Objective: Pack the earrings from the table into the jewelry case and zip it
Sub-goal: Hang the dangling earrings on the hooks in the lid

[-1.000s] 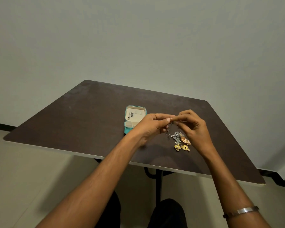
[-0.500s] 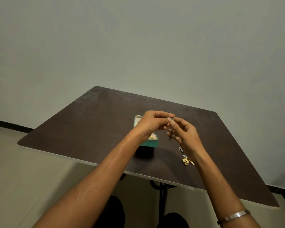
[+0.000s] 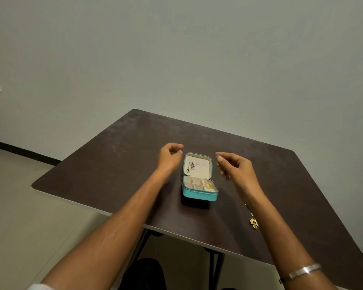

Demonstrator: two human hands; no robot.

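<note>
The case (image 3: pixel 199 181) lies open on the worktop (image 3: pixel 117 160), between the two hands; its lid is back, with a dark earring (image 3: pixel 190 166) hung on the cream lining at the left and the other loops bare; gold earrings (image 3: pixel 208 184) sit in the right compartment of the tray, the other compartments look bare. The right hand (image 3: pixel 237 170) hovers just right of the lid, its fingers (image 3: pixel 220 162) pinching a small silver earring (image 3: pixel 218 156), part of which seems to hang below the palm, though it is too small to be sure. The left hand (image 3: pixel 169 155) hovers just left of the lid, fingers loosely curled, thumb near the forefinger; whether it pinches something tiny, such as an earring back, cannot be told. More earrings (image 3: pixel 253 222) lie near the worktop's front edge, mostly hidden by the right forearm; one gold piece shows.

The step in hand looks to be mounting the silver earring in the lid; the next move likely calls for bringing it to a bare loop and threading it, with the left hand steadying or fastening; then the rest, then the zip.
</note>
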